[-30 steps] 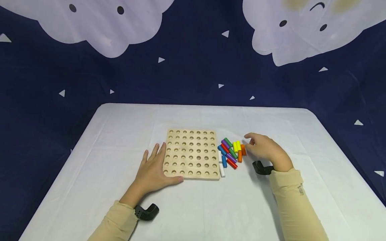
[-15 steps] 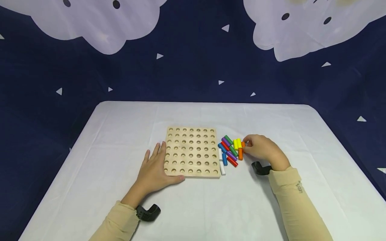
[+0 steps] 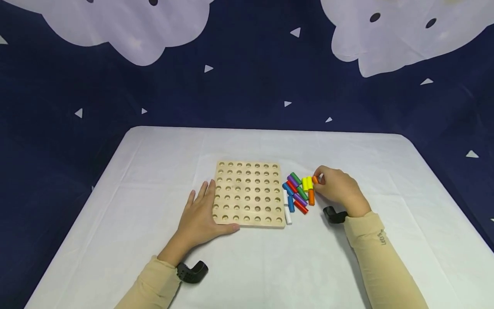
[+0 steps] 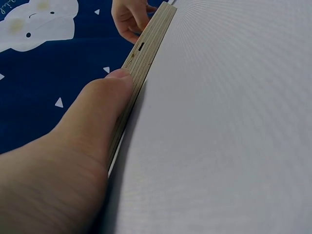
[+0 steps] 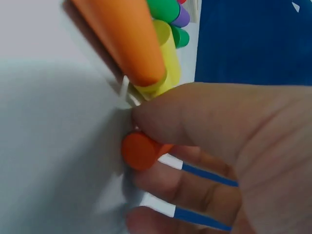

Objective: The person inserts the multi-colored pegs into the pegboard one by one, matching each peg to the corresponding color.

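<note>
A square wooden pegboard (image 3: 242, 194) with rows of round holes lies flat on the table. My left hand (image 3: 197, 221) rests against its left side with the fingers straight and spread. In the left wrist view the thumb (image 4: 100, 100) lies along the board's front edge. My right hand (image 3: 339, 188) is at the right end of a cluster of coloured pegs. Between its thumb and fingers it pinches an orange peg (image 5: 139, 151), whose round end faces the right wrist camera. Another orange peg (image 3: 311, 197) and two yellow pegs (image 3: 307, 183) lie just left of the fingertips.
Green, purple, red and blue pegs (image 3: 296, 191) lie close together between the board and my right hand. Two white pegs (image 3: 287, 216) are along the board's right edge. The white-covered table (image 3: 247, 266) ends at a dark blue cloud-patterned backdrop (image 3: 247, 64).
My right hand has come in from the right, taken hold of the orange peg and shifted it slightly away from the others. The left hand stays at the board. The head view has tilted a little.
</note>
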Demonstrator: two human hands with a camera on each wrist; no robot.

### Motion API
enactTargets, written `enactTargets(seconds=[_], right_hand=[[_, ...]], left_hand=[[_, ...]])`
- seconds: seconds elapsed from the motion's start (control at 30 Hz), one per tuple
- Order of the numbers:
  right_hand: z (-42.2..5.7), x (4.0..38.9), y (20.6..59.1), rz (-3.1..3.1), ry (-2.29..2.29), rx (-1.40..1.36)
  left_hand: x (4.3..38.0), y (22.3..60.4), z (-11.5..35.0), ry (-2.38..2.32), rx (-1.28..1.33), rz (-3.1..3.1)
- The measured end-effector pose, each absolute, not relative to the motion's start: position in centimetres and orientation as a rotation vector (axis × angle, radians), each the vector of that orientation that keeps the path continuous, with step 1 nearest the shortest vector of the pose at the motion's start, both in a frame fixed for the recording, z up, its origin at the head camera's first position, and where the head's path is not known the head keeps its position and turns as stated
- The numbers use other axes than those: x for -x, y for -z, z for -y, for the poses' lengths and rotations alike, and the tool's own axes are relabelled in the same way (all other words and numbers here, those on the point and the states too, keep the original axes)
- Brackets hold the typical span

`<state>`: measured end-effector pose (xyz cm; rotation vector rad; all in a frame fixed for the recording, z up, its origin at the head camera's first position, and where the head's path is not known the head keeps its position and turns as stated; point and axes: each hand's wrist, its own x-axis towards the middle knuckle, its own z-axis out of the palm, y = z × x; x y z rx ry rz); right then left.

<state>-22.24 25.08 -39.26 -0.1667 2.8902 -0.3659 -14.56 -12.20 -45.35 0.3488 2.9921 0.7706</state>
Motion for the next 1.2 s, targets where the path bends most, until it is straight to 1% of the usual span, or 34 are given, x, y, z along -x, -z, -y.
enactTargets(seconds=[0.23, 0.43, 0.63, 0.77, 0.97, 1.2], right_hand=[[-25.7, 22.6, 39.4, -2.951, 0.526, 0.150], [-24.8, 23.2, 39.1, -2.979, 0.708, 0.128], [-22.0, 24.7, 38.4, -2.945, 0.870, 0.178], [-19.5, 25.9, 38.3, -2.908, 0.950, 0.258], [-16.1, 27.0, 38.8, -2.897, 0.885, 0.397], [-14.5, 27.6, 39.0, -2.926, 0.782, 0.415]], left_hand=[[14.8, 45.6, 12.1, -0.754, -0.333, -2.982], [14.7, 45.6, 12.2, -0.751, -0.324, -2.983], [14.7, 45.6, 12.2, -0.750, -0.324, -2.999], [14.6, 45.6, 12.1, -0.760, -0.332, -3.020], [14.5, 45.5, 12.2, -0.758, -0.326, -3.012], [14.8, 45.6, 12.2, -0.749, -0.328, -3.014]])
